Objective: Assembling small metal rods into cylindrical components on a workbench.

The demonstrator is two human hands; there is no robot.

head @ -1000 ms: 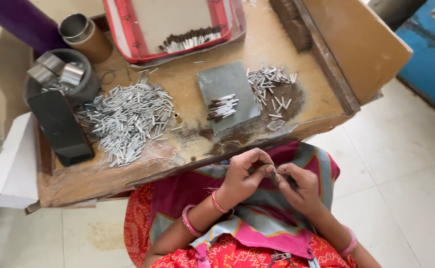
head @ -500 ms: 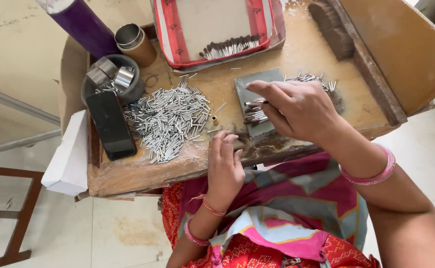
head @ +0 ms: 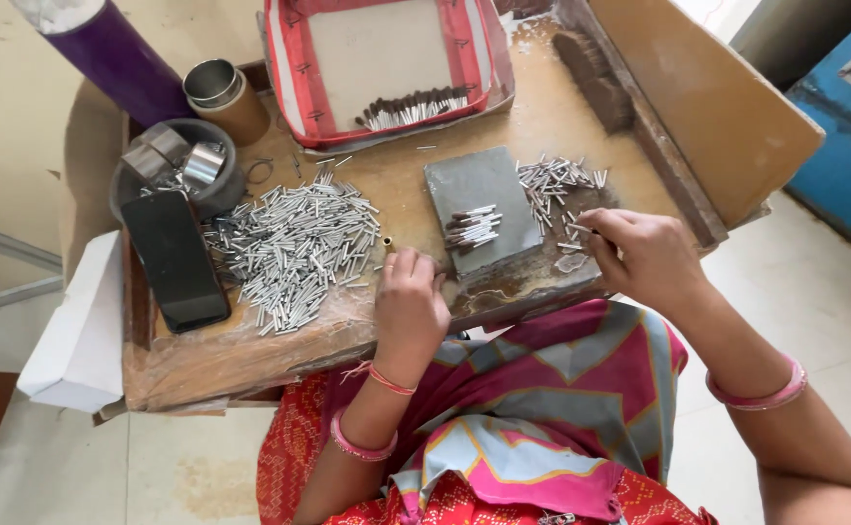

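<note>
The right hand (head: 644, 255) has moved off the grey block (head: 484, 216) to the small tube pile (head: 556, 183) right of centre, pinching one tube, while the left hand (head: 411, 301), fingers curled together, stays by the big pile (head: 294, 248)

Your worn wooden bench (head: 561, 117) carries a pile of metal tubes (head: 294, 248), grey slab (head: 479, 204), red tray (head: 386, 58), black phone (head: 174, 261).

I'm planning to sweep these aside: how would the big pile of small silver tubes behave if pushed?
The silver tubes look round and smooth, so they would probably roll and scatter. Loosely heaped and thin, each likely weighs little. Near the left hand, some might slip off the wooden table edge.
</note>
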